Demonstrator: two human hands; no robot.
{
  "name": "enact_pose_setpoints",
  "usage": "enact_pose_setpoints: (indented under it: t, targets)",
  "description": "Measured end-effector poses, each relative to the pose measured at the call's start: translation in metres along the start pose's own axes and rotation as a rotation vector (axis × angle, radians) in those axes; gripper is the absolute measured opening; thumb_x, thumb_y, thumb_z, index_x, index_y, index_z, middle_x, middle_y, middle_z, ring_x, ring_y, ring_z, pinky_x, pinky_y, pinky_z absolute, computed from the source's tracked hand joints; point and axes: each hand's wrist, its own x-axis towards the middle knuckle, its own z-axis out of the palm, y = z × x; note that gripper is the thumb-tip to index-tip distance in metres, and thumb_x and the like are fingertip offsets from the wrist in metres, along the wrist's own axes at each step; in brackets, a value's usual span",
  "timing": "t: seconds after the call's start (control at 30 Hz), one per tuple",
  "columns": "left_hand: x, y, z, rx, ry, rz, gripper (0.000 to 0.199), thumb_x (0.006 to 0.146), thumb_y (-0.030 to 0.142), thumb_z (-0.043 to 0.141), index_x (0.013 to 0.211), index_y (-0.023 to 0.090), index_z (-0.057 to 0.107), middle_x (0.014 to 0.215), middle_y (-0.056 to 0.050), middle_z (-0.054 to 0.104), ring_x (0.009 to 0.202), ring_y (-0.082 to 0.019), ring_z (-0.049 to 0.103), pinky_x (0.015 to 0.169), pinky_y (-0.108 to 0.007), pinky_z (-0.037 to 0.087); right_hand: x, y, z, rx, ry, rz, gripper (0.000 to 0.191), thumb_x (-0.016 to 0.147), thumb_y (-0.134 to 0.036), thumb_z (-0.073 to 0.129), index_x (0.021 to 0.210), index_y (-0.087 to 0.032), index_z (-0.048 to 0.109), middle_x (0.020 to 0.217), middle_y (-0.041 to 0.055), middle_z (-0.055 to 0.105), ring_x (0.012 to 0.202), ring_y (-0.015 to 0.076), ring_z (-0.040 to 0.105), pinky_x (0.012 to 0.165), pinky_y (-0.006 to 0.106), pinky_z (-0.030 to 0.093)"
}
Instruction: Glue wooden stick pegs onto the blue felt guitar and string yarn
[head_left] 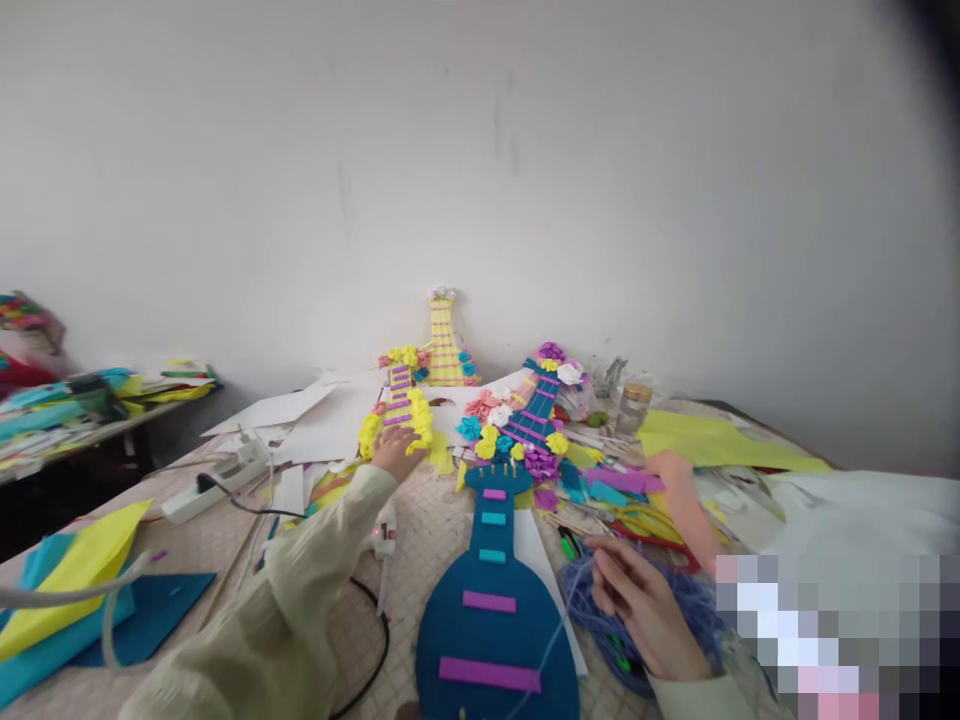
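Observation:
A dark blue lute-shaped board [480, 585] with purple and light blue strips lies at the front centre. My left hand [397, 450] reaches forward to a small yellow flower-trimmed piece [399, 395], its fingers apart over the lower edge. Beside the board on the right, my right hand [637, 595] hovers over a tangle of blue-violet cord [694, 600], fingers curled together. A thin pale strand crosses from near that hand to the board's lower part. Whatever its fingertips pinch is too small to make out.
A white power strip [217, 485] and cables lie at left, near coloured sheets [82, 555]. Flower-covered decorations [536, 405], a glass jar [634, 408] and paper scraps stand or lie toward the wall. Yellow paper [720, 440] is at right.

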Motion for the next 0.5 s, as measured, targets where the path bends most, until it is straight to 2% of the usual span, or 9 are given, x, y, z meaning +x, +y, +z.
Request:
enact_pose_setpoints:
  t: [0.07, 0.13, 0.2, 0.3, 0.37, 0.5]
  targets:
    - [-0.021, 0.023, -0.003, -0.076, -0.057, 0.084, 0.024, 0.083, 0.031, 0.047, 0.098, 0.017, 0.061, 0.108, -0.009, 0.060, 0.101, -0.021, 0.053, 0.092, -0.038, 0.039, -0.006, -0.003, 0.005, -0.078, -0.079, 0.041, 0.034, 0.070, -0.044, 0.063, 0.092, -0.018, 0.058, 0.063, -0.0031, 0.055, 0.033, 0.0032, 0.038, 0.036, 0.018, 0.023]
    - [-0.051, 0.052, -0.003, -0.177, -0.127, 0.176, 0.030, 0.085, 0.033, 0.041, 0.097, 0.016, 0.063, 0.103, -0.006, 0.064, 0.098, -0.020, 0.056, 0.090, -0.030, 0.041, -0.016, -0.008, 0.013, -0.186, -0.152, 0.071, 0.038, 0.070, -0.047, 0.060, 0.096, -0.019, 0.057, 0.073, -0.0006, 0.058, 0.031, 0.0015, 0.036, 0.032, 0.018, 0.021]
    - [-0.086, 0.082, -0.002, -0.277, -0.223, 0.253, 0.030, 0.083, 0.038, 0.045, 0.097, 0.019, 0.064, 0.097, -0.002, 0.067, 0.090, -0.015, 0.060, 0.083, -0.023, 0.045, -0.027, -0.013, 0.026, -0.293, -0.213, 0.071, 0.039, 0.070, -0.047, 0.060, 0.096, -0.019, 0.057, 0.078, 0.0018, 0.060, 0.031, 0.0017, 0.037, 0.031, 0.018, 0.023]
    - [-0.127, 0.115, 0.000, -0.546, -0.443, 0.360, 0.034, 0.079, 0.042, 0.050, 0.100, 0.018, 0.063, 0.092, -0.004, 0.068, 0.083, -0.014, 0.061, 0.075, -0.022, 0.046, -0.043, -0.020, 0.047, -0.431, -0.300, 0.024, 0.034, 0.072, -0.045, 0.059, 0.090, -0.017, 0.061, 0.060, -0.0009, 0.057, 0.034, 0.0047, 0.040, 0.035, 0.019, 0.029]
    - [-0.141, 0.125, 0.001, -0.635, -0.503, 0.338, 0.032, 0.078, 0.042, 0.052, 0.093, 0.016, 0.065, 0.082, -0.004, 0.068, 0.074, -0.014, 0.061, 0.068, -0.022, 0.046, -0.051, -0.024, 0.056, -0.504, -0.318, -0.022, 0.030, 0.074, -0.042, 0.056, 0.088, -0.016, 0.063, 0.049, -0.0031, 0.052, 0.036, 0.0068, 0.041, 0.038, 0.020, 0.032]
    - [-0.149, 0.125, 0.000, -0.699, -0.544, 0.231, 0.029, 0.074, 0.039, 0.058, 0.088, 0.015, 0.065, 0.072, -0.003, 0.066, 0.066, -0.012, 0.058, 0.064, -0.022, 0.046, -0.061, -0.035, 0.063, -0.546, -0.284, -0.061, 0.024, 0.074, -0.038, 0.058, 0.086, -0.018, 0.065, 0.052, -0.0019, 0.055, 0.040, 0.0092, 0.048, 0.041, 0.021, 0.037]
